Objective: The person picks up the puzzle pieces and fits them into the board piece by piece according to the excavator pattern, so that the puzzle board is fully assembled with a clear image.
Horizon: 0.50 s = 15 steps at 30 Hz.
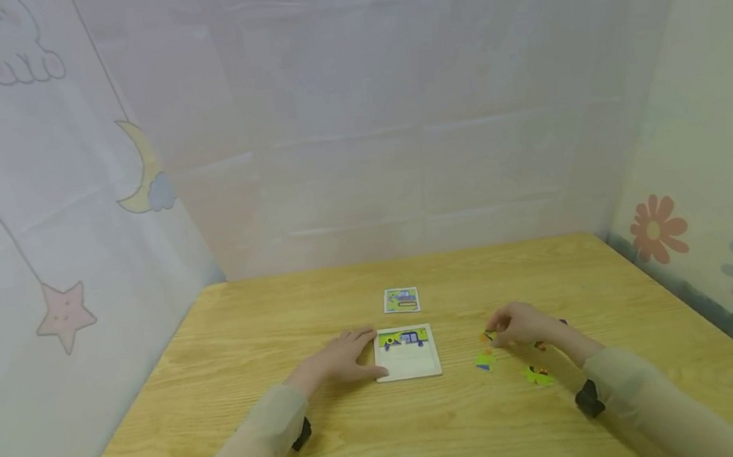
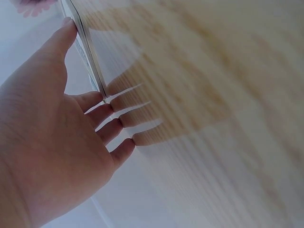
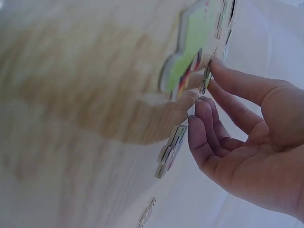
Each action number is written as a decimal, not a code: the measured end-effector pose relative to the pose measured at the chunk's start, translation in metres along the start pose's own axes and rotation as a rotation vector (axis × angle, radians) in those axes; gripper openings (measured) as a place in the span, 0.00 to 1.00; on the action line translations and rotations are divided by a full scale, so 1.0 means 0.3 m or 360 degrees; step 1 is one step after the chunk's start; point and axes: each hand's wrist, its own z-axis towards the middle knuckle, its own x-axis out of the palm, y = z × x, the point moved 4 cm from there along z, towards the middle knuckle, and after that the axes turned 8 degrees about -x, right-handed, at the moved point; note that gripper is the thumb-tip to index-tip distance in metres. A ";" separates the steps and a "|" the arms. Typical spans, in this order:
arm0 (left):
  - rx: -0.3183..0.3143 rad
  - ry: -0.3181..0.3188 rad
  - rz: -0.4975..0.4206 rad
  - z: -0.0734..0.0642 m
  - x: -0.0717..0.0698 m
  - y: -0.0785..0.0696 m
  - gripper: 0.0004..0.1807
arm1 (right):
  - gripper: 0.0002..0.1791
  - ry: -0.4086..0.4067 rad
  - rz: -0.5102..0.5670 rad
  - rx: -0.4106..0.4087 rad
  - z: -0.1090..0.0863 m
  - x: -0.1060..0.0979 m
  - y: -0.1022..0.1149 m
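Two hands at work for you: your left hand (image 1: 343, 358) has its fingers spread loosely, thumb on the near-left corner of the white tray (image 1: 406, 373) and index fingertip by the far-left one, likely just to steady it; nothing is gripped there. Your right hand (image 1: 518, 323) pinches a puzzle piece (image 1: 489, 336) between thumb and finger, to the right of the tray and well apart from it; an edge hold, probably so you can lift or turn it. Can't tell if it's clear of the table (image 1: 337, 443).

Your piece's orange-and-yellow end sticks out leftward, tray side; fingers hide the rest, so its long axis can't be told. Tray sits roughly square to you, slightly longer left to right, with its vehicle picture strip (image 1: 403, 339) along the far side and the near part bare.

Picture card (image 1: 401, 301) lies behind the tray, facing you, likely for reference. Loose: green-and-blue piece (image 1: 486, 361) just nearer you than the pinched one, green piece (image 1: 539, 376) further right, dark-red piece (image 1: 540, 346) beside your right forearm, probably all laid out within that hand's reach.
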 end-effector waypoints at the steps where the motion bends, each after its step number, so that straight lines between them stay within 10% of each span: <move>1: 0.0001 -0.0004 -0.0004 0.000 0.000 0.001 0.47 | 0.16 0.0002 -0.0008 -0.0004 -0.001 0.000 0.001; 15: -0.0011 0.0007 -0.0005 0.005 -0.002 0.000 0.48 | 0.14 -0.0042 0.0024 0.0061 0.000 0.002 0.000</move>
